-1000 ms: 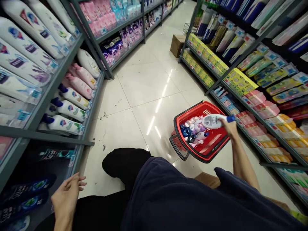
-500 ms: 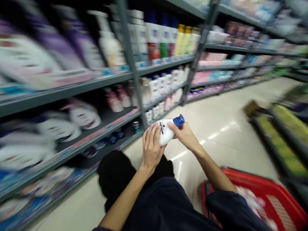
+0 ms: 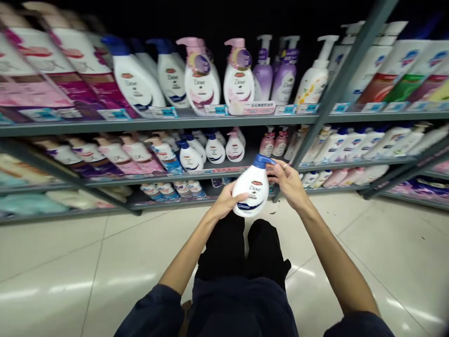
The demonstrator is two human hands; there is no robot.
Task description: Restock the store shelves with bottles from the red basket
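A white Dove body wash bottle (image 3: 249,189) with a blue cap stands upright between my hands, its label facing me. My left hand (image 3: 224,201) holds it from the lower left. My right hand (image 3: 286,182), with a ring on one finger, grips the neck just under the cap. Its fingers are spread. The bottle's back is hidden from me.
Grey metal shelves (image 3: 175,122) hold several rows of Dove bottles in white, pink and purple just ahead. A slanted shelf upright (image 3: 345,65) stands at the right. My knees in black trousers (image 3: 242,248) lie below the hands, above a glossy tiled floor (image 3: 59,267).
The view has swung from along the aisle to face the shelves. The red basket has left the view. The bottle now stands more upright, with its label turned toward me.
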